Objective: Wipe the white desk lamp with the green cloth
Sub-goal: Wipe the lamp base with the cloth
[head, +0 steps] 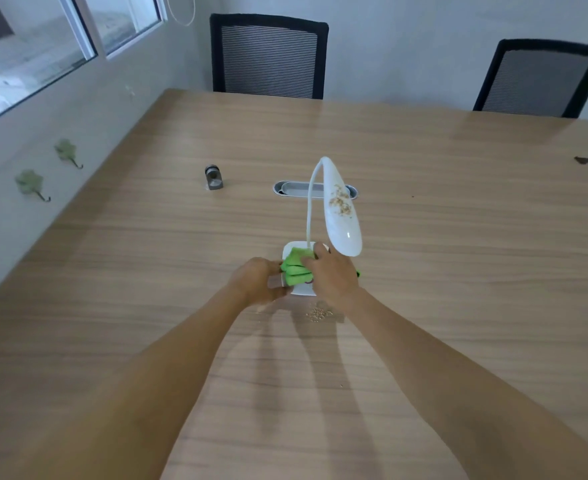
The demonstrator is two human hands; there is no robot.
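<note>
The white desk lamp (341, 216) stands in the middle of the wooden table, its long head bent toward me with tan crumbs scattered on top. A bunched green cloth (295, 266) lies on the lamp's square base. My right hand (332, 277) presses down on the cloth and grips it. My left hand (256, 280) holds the base's left edge, fingers curled around it. Most of the base is hidden under cloth and hands.
A small heap of crumbs (318, 314) lies on the table (459, 237) just in front of the base. Behind the lamp are a metal cable grommet (291, 188) and a small grey metal object (213, 177). Two black mesh chairs (268, 57) stand at the far edge.
</note>
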